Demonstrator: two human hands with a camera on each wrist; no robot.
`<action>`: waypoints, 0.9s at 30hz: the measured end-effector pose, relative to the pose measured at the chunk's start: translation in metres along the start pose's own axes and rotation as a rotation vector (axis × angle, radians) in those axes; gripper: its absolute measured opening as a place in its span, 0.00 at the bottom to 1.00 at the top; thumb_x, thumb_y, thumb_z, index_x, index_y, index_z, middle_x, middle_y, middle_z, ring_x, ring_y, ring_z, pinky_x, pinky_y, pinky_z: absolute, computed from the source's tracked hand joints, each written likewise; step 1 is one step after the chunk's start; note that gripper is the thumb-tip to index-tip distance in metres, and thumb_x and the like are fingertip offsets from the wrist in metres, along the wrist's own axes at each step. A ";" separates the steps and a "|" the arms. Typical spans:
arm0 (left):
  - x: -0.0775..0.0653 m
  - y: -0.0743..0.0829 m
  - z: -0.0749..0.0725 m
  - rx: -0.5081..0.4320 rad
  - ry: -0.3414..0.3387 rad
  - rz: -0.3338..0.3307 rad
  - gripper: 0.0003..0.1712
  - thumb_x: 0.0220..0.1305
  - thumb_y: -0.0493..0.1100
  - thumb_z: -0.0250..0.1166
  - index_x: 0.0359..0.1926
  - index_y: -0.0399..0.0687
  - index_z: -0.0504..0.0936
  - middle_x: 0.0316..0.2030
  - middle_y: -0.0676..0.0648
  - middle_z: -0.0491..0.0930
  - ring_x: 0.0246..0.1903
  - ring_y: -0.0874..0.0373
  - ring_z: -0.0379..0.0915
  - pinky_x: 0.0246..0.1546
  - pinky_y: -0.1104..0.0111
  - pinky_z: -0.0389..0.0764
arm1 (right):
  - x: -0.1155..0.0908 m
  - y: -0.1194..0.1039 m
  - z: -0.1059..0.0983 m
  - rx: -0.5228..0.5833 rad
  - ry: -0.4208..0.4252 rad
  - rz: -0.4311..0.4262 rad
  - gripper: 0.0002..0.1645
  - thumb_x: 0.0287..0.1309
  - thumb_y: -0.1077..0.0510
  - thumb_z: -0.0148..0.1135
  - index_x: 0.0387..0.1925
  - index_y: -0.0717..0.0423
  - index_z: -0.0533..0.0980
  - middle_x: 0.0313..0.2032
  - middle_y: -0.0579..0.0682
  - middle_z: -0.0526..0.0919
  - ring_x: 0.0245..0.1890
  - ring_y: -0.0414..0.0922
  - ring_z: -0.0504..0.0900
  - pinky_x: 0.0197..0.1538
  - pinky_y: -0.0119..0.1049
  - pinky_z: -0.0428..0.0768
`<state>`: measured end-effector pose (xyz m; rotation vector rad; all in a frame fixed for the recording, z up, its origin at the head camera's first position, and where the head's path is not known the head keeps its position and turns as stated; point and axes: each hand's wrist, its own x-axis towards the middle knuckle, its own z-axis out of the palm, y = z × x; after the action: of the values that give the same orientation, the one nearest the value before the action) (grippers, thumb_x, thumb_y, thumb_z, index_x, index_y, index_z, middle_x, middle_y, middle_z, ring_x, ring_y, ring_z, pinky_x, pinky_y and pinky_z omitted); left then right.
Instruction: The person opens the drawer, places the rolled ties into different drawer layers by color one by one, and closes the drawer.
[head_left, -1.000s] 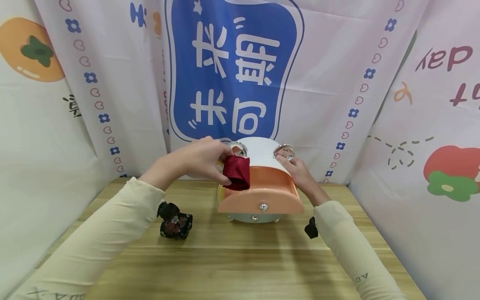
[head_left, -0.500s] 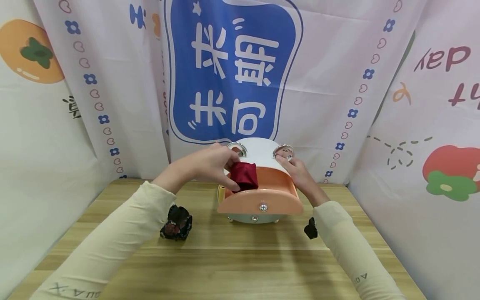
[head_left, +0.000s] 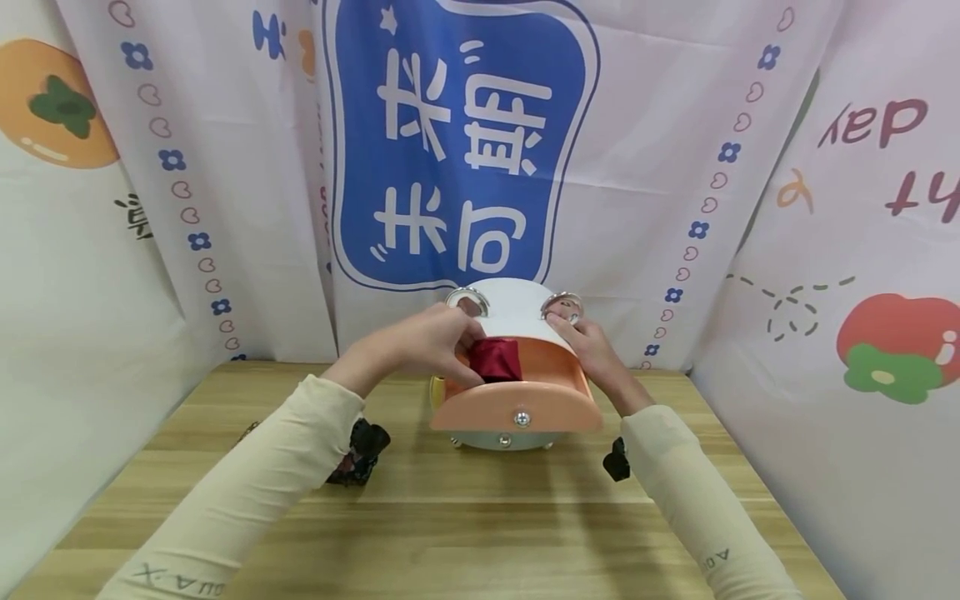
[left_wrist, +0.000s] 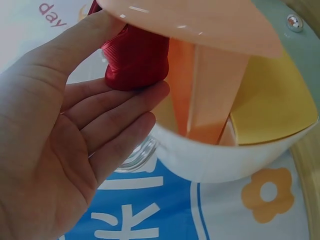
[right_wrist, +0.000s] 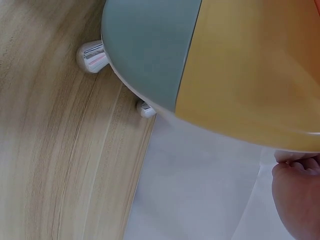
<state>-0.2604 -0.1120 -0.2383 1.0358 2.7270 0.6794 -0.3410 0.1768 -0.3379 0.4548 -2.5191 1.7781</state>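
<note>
The left hand (head_left: pixel 420 343), nearer, pinches the red cloth (head_left: pixel 498 358) narrowly between thumb and fingers; the cloth lies rightward from the fingertips, behind the orange drawer's front (head_left: pixel 517 407), long axis unclear. Farther right, the right hand (head_left: pixel 597 354) grips the cabinet (head_left: pixel 513 304).

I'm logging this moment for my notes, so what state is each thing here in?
Cabinet: upright on silver feet
Peach drawer: pulled open
Teal drawer: looks shut
Yellow section: can't tell whether it opens
Red cloth: creased, at the peach drawer's opening
Left hand: pinching the red cloth
Right hand: gripping the cabinet
Dark floral item: on the table, partly hidden
</note>
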 end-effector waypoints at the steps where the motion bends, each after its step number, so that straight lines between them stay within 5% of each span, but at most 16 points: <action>1: 0.001 0.000 0.002 -0.009 -0.003 0.004 0.21 0.57 0.46 0.80 0.49 0.44 0.87 0.41 0.51 0.90 0.42 0.61 0.87 0.50 0.67 0.87 | 0.000 0.000 0.000 0.003 0.000 0.000 0.37 0.76 0.33 0.53 0.60 0.61 0.78 0.47 0.55 0.88 0.39 0.39 0.88 0.44 0.33 0.88; 18: 0.018 -0.011 0.032 0.011 0.019 0.040 0.17 0.62 0.44 0.77 0.51 0.45 0.88 0.41 0.51 0.90 0.40 0.61 0.83 0.52 0.65 0.86 | -0.001 0.004 0.002 0.030 -0.033 -0.018 0.37 0.78 0.34 0.50 0.70 0.57 0.73 0.59 0.64 0.84 0.48 0.45 0.90 0.53 0.42 0.88; 27: 0.023 -0.012 0.036 0.051 0.021 0.045 0.19 0.63 0.44 0.77 0.53 0.44 0.87 0.44 0.50 0.90 0.42 0.60 0.83 0.53 0.64 0.86 | 0.000 0.005 0.002 0.037 -0.006 -0.026 0.34 0.78 0.36 0.51 0.69 0.57 0.74 0.58 0.65 0.84 0.46 0.42 0.90 0.53 0.41 0.88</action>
<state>-0.2741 -0.0918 -0.2747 1.1104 2.7603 0.6333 -0.3421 0.1762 -0.3432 0.4928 -2.4764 1.8197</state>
